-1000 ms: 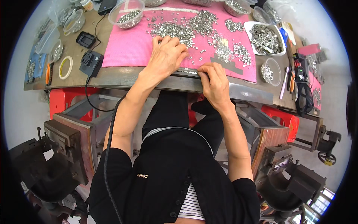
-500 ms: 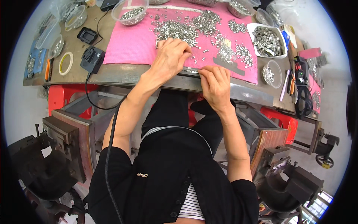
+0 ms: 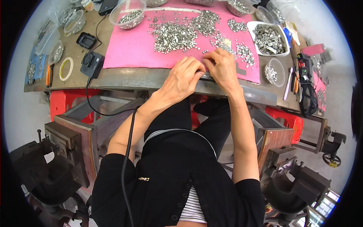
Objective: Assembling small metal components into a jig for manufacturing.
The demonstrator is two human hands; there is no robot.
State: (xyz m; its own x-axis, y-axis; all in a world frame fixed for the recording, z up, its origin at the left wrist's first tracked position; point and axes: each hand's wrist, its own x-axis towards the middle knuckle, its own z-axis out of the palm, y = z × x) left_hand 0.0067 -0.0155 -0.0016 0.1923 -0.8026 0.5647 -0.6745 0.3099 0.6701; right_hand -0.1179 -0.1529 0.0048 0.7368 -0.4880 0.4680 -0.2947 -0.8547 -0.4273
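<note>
My left hand (image 3: 185,76) is at the front edge of the table, its thumb and fingers pinched together over a narrow metal strip (image 3: 206,76). Whatever lies in that pinch is too small to make out. Just to its right, my right hand (image 3: 223,67) is raised slightly farther in, fingers curled and thumb against fingertip. Any part it holds cannot be made out either. Beyond both hands, a heap of small silver metal pieces (image 3: 174,38) covers the pink mat (image 3: 130,53). Thin pins (image 3: 226,44) lie past my right hand, beside a scatter of small metal parts (image 3: 245,55).
Clear bowls of metal parts, one at back left (image 3: 130,19) and one at right (image 3: 274,72), stand near a white tub (image 3: 269,39). A black device (image 3: 92,64) and a tape roll (image 3: 66,69) sit left. A cable (image 3: 128,162) hangs across my left arm.
My left hand has come back from the heap's edge toward the table's front edge, moving right. My right hand has lifted away from the strip and gone farther in.
</note>
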